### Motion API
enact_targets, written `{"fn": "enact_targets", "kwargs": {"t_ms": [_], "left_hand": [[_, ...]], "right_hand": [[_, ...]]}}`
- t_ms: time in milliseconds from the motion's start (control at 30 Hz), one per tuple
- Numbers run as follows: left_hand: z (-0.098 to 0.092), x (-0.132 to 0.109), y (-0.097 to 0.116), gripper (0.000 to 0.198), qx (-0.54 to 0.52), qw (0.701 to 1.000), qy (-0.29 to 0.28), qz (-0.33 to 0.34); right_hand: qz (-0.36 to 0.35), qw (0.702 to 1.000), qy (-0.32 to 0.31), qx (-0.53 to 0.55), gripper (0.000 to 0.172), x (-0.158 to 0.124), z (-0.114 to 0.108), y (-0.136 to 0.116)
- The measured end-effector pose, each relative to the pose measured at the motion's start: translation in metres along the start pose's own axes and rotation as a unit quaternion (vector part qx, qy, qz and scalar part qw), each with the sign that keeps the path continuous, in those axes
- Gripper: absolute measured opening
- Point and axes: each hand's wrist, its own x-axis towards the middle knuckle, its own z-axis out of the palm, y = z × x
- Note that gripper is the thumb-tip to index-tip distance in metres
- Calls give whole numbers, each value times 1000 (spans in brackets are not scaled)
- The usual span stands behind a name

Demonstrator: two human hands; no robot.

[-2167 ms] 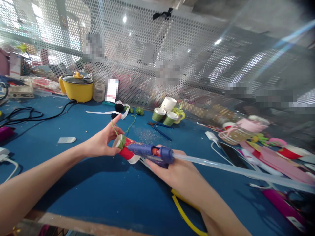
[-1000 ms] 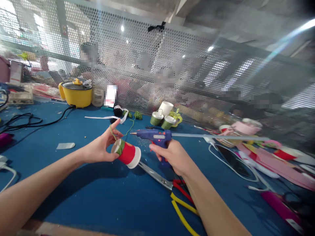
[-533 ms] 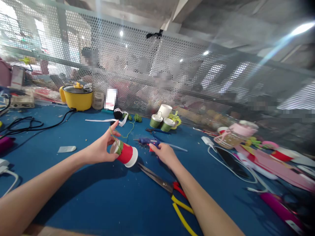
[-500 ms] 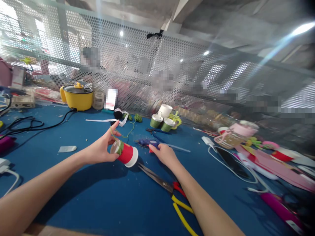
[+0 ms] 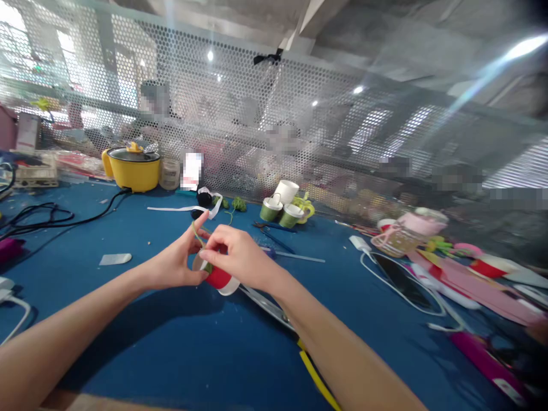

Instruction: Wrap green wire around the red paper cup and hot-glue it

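A red paper cup with a white rim [image 5: 221, 279] lies tilted in my left hand [image 5: 173, 262], whose thumb and fingers close round its base end. Green yarn [image 5: 196, 233] loops up from the cup over my left index finger. My right hand [image 5: 240, 258] is over the cup, thumb and index finger pinched at the yarn near the cup's base. Below my right wrist lie scissors [image 5: 268, 305] with yellow handles, partly covered by the forearm. The blue glue gun [image 5: 270, 252] is mostly hidden behind my right hand.
Green-wrapped cups [image 5: 271, 209], pliers [image 5: 274, 234] and a green yarn ball [image 5: 238, 204] sit toward the back. A yellow pot [image 5: 133, 169] stands back left, with a black cable [image 5: 92, 221]. At right are a phone [image 5: 400, 281], white cables and a pink bottle [image 5: 413, 231].
My right hand has let go of the glue gun and moved left to the cup, where it now pinches at the yarn. My left hand stays round the cup.
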Motion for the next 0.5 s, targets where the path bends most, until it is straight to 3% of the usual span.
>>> {"fn": "enact_targets", "kwargs": {"t_ms": [200,500], "left_hand": [[1,0,-1,105,-23,999,17,-18],[8,-3,8,103,-56,998,-11,4]], "right_hand": [[75,986,52,141,15,-8,-16,20],[86,977,97,167,18,-12,-10,34]]}}
